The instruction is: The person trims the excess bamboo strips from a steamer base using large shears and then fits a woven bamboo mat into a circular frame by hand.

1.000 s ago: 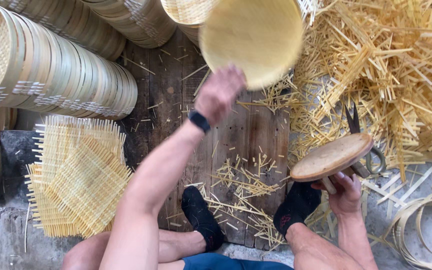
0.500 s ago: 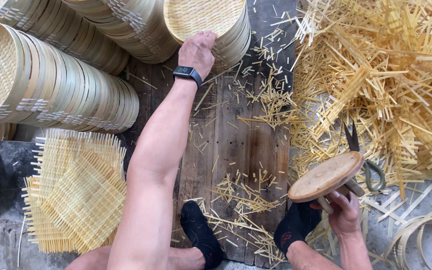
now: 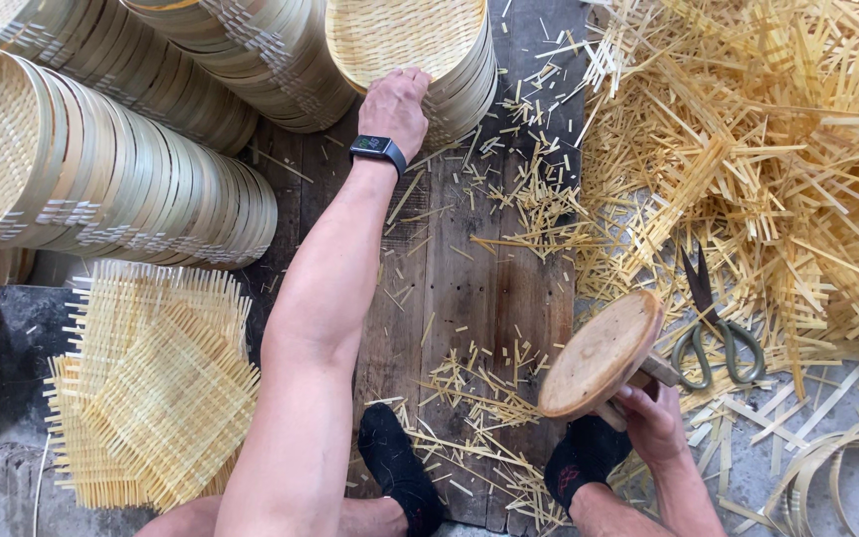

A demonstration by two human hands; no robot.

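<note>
Left hand (image 3: pixel 397 102) rests on a stack of woven bamboo trays (image 3: pixel 420 50) at the far end of the plank surface (image 3: pixel 469 288), fingers curled over its rim. Right hand (image 3: pixel 653 423) grips a round wooden block (image 3: pixel 599 353) by its handle. Scissors (image 3: pixel 713 333) lie just beside it in bamboo offcuts (image 3: pixel 768 149); woven mats (image 3: pixel 151 388) sit well left.
</note>
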